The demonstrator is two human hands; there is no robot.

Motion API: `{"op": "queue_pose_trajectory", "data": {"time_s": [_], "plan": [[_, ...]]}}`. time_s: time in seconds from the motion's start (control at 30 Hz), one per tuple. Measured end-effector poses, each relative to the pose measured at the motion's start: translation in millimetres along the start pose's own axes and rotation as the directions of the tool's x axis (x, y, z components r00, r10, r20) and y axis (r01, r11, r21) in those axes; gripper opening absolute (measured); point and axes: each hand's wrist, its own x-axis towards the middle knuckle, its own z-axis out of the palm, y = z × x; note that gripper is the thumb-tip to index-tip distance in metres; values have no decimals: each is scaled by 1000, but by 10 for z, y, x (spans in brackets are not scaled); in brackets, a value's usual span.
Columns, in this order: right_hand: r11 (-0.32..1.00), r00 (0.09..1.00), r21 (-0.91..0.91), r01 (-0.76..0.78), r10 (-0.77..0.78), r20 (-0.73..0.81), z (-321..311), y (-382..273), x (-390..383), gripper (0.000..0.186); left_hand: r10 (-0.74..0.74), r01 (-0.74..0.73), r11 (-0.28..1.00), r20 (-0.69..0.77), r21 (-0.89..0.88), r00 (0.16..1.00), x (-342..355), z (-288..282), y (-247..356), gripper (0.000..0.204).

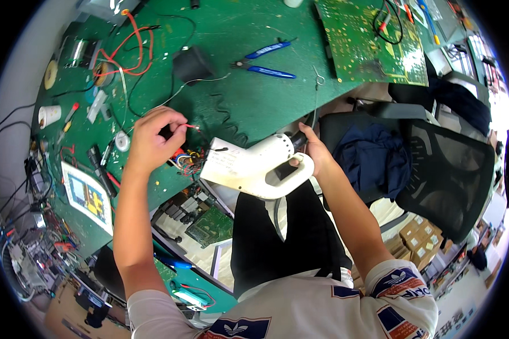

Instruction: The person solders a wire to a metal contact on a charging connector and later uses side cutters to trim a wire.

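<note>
White plastic loop-handled housing (pixel 240 165), held at its handle end by the right hand (pixel 318 151) at the green worktop's (pixel 271 104) near edge, could strain its multicoloured wire bundle (pixel 188 161) if twisted while the left hand (pixel 154 134) pinches a thin red wire (pixel 193 126).

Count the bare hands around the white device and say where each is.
2: the left hand pinches a red wire beside the white device; the right hand holds the device near its handle.
</note>
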Motion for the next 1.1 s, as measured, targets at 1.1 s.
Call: {"op": "queue_pose_trajectory", "data": {"time_s": [1.1], "plan": [[992,985,112,58,-39,-168,797,1676,-39,54,-682,199,357,-110,-913,723,-2124,2161,1193,57]]}}
